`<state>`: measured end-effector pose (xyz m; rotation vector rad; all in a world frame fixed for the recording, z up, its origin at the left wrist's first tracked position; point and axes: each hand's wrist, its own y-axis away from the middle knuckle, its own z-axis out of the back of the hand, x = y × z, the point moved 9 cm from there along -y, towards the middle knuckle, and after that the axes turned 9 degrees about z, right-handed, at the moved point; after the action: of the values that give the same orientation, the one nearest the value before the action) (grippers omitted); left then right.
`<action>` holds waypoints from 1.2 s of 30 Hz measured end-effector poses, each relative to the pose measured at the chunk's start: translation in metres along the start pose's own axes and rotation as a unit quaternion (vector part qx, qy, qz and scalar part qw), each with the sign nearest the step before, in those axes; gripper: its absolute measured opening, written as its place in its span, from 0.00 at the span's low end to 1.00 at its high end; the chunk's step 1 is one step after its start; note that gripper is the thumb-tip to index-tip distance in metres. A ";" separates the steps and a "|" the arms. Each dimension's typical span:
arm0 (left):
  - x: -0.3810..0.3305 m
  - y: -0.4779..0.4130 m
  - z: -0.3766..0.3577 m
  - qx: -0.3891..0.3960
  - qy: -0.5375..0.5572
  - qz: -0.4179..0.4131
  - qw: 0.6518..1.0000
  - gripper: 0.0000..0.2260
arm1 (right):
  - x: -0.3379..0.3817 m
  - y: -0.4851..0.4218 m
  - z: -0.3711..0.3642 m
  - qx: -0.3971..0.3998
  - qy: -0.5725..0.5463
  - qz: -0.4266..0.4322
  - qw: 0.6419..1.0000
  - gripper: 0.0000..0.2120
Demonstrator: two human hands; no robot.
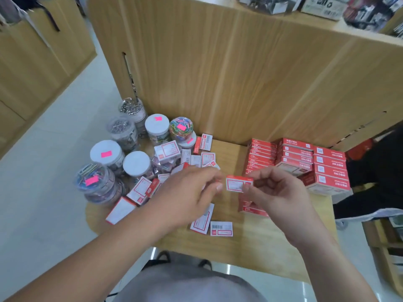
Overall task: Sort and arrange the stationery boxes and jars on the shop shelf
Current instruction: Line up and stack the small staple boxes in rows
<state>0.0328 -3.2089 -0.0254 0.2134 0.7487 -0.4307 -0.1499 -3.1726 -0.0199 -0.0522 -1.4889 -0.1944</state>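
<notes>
So the person is standing over the low shelf [230, 156], and it looks like the sorting is only partly done. The right hand [277, 192] pinches a small box [237, 184], red and white, between thumb and fingertips. It's held up off the wood around mid-shelf with the label face turned up, probably so it can be read or matched before it goes anywhere. The left hand [187, 192] hovers just beside it with fingers curled down. There might be something tiny at the fingertips, but it's too blurry to tell if it holds anything. Toward the shelf's right edge and back right corner sit the red stacks [305, 158], squared up, which looks like where the sorted ones go. The jars [106, 153] are bunched at the left edge, a few on top of each other, pink stickers on some lids. Between the two groups, loose boxes [221, 228] lie every which way, a couple near the front edge. Best guess is the held one joins the right-hand pile, with plenty left to go.
</notes>
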 end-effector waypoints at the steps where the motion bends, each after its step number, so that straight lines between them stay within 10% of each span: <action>1: -0.002 0.008 -0.009 -0.004 -0.064 -0.034 0.997 0.09 | -0.002 0.004 0.007 -0.022 0.010 0.002 1.000 0.08; 10: -0.005 0.034 -0.072 0.005 -0.256 -0.093 0.962 0.12 | -0.009 0.028 0.023 -0.063 -0.037 -0.031 0.997 0.09; 18: -0.011 0.035 -0.014 -0.068 0.048 -0.027 0.996 0.08 | -0.001 0.029 0.026 -0.054 -0.061 -0.028 0.996 0.09; 22: -0.003 0.035 -0.003 -0.060 0.329 0.080 0.939 0.15 | 0.002 0.030 0.013 -0.037 -0.058 -0.010 0.998 0.10; 32: 0.008 0.043 0.001 -0.061 0.480 0.159 0.861 0.15 | 0.006 0.030 0.006 -0.032 -0.063 -0.026 0.997 0.10; 36: 0.001 0.039 0.019 -0.085 0.424 0.128 0.893 0.19 | 0.011 0.032 -0.001 -0.014 -0.044 -0.020 0.999 0.10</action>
<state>0.0628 -3.1810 -0.0107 0.3361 1.5894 0.0080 -0.1435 -3.1425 -0.0067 -0.0533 -1.5764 -0.2480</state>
